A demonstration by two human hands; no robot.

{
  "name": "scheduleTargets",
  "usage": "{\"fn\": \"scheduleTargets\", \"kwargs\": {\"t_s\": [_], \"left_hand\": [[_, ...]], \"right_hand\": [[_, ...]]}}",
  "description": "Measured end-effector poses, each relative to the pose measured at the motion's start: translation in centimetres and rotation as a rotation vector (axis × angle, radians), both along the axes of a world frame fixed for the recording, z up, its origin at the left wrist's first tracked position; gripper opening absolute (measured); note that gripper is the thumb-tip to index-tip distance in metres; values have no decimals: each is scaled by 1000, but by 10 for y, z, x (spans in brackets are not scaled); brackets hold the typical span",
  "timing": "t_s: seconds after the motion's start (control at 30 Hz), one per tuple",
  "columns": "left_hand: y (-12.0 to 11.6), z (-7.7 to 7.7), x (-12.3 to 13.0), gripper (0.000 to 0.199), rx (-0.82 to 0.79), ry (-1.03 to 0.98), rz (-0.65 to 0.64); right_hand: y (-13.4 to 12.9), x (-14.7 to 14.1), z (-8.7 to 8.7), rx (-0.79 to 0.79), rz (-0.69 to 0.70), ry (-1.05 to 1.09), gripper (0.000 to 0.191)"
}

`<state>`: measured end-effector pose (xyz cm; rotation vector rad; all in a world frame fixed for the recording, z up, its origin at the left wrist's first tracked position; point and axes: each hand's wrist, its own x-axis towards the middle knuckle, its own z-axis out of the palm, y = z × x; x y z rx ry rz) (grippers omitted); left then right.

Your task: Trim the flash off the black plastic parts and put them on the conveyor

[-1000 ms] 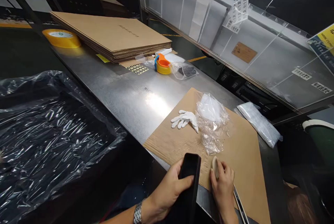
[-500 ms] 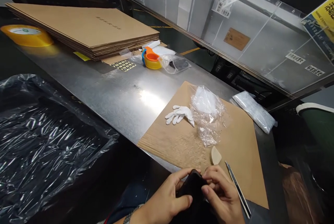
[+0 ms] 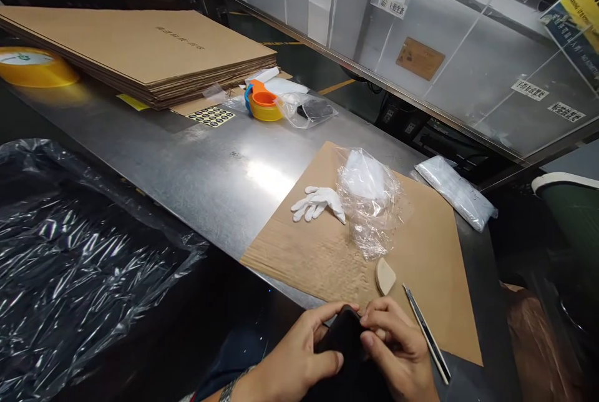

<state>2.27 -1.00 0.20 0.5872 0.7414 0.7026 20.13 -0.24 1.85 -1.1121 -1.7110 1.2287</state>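
Observation:
At the bottom middle, my left hand (image 3: 299, 355) is closed around a black object (image 3: 346, 343) with a rounded top; its kind cannot be made out against the dark background. My right hand (image 3: 397, 346) pinches the same object's upper right edge with thumb and fingers. Just beyond my fingers, a beige wedge-shaped piece (image 3: 385, 276) lies on a brown cardboard sheet (image 3: 299, 264). A slim utility knife (image 3: 427, 334) rests right of my right hand, across the cardboard's front edge. Farther up the sheet are a white glove (image 3: 319, 203) and a crumpled clear plastic bag (image 3: 369, 193) with white material inside.
Stacked flat cardboard (image 3: 140, 46) and a yellow tape roll (image 3: 35, 67) occupy the far left of the metal table (image 3: 206, 171). A tape dispenser (image 3: 264, 102) stands behind. Black plastic wrap (image 3: 84, 264) lies at left; a wrapped packet (image 3: 453, 193) is at right.
The view has shifted slightly, so the table items appear a little farther left. Both hands keep their hold on the black object, with hardly any visible finger movement.

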Motion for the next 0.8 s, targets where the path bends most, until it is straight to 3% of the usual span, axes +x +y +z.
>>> {"fn": "scheduleTargets", "kwargs": {"t_s": [0.07, 0.13, 0.23, 0.3, 0.37, 0.4, 0.47, 0.6, 0.7, 0.8], "left_hand": [[1, 0, 2, 57, -18, -6, -3], [3, -1, 4, 56, -50, -41, 5], [9, -3, 5, 53, -227, -163, 47], [14, -3, 3, 45, -395, -260, 66], [21, -3, 0, 54, -518, -313, 80], [24, -3, -1, 58, -549, -314, 114], [29, -3, -3, 59, -565, -296, 233], [32, -5, -2, 55, -517, -325, 416], [32, -5, -1, 55, -477, -336, 480], [31, -3, -1, 53, -430, -295, 561]], "right_hand": [[0, -2, -3, -5, -33, 10, 6], [-1, -2, -9, -26, -102, 48, 15], [-2, 11, -24, -46, -310, 51, 22], [-3, 33, -38, -33, -513, -159, 27], [-3, 62, -52, 23, -665, -547, 40], [-3, 77, -59, 63, -685, -761, 51], [-3, 102, -73, 90, -700, -913, 68], [-8, 123, -86, 71, -674, -944, 68], [-18, 112, -79, 24, -720, -954, 57], [-35, 77, -61, -41, -682, -806, 43]]}}
